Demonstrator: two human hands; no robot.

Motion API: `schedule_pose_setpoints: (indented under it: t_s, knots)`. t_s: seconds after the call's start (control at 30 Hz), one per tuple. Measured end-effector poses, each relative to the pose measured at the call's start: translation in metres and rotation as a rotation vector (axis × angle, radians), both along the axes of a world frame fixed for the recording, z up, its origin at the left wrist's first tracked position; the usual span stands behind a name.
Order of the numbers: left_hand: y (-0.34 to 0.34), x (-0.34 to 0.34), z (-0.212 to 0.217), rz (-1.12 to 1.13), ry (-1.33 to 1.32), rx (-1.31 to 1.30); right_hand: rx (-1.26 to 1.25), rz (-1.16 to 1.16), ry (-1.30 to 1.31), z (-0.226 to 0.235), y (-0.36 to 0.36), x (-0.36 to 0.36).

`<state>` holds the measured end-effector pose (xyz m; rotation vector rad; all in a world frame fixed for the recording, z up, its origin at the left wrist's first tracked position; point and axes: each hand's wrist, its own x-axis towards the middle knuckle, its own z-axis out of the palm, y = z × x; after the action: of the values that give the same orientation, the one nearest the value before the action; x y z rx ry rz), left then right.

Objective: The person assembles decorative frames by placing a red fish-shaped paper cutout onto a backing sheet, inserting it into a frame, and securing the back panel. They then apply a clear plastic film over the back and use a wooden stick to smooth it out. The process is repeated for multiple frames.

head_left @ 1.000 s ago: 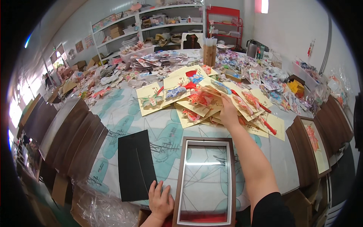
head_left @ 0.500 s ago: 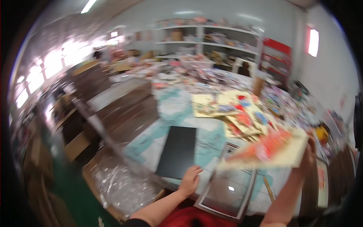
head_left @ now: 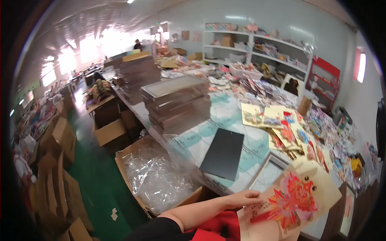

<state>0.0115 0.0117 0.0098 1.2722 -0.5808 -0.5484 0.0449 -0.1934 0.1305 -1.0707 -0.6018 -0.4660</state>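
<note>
A pale yellow card (head_left: pixel 307 205) with a raised red and orange goldfish figure is held up, tilted, at the lower right, in front of the person's body and partly over the frame (head_left: pixel 263 176). The left hand (head_left: pixel 247 197) is at the card's left edge, its fingers half bent; whether they pinch it cannot be told. The right hand cannot be made out, so its grip cannot be told either. The frame lies on the table's patterned cover (head_left: pixel 189 140), near a flat black panel (head_left: pixel 223 154). Beyond the frame lies a pile of similar cards (head_left: pixel 287 134). Stacked brown frames (head_left: pixel 177 106) stand farther left, and below them an open carton (head_left: pixel 193 197) contains clear plastic wrapping (head_left: pixel 157 178).
</note>
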Motion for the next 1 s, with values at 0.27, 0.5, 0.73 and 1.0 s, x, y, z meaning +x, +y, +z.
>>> schedule_pose_setpoints:
  t_s: [0.27,0.5,0.73,1.0]
  knots:
    - [0.056,-0.023,-0.012,0.657,0.155,-0.136,0.549,0.627,0.437,-0.060,0.008,-0.010]
    - [0.060,-0.026,-0.012,0.753,0.093,-0.179,0.077,0.433,0.716,-0.110,0.000,-0.046]
    - [0.057,-0.018,-0.006,0.727,0.024,0.051,0.181,0.287,0.772,-0.126,0.030,-0.049]
    - [0.028,-0.029,-0.004,0.915,-0.810,0.715,0.063,0.112,0.589,-0.136,0.039,-0.056]
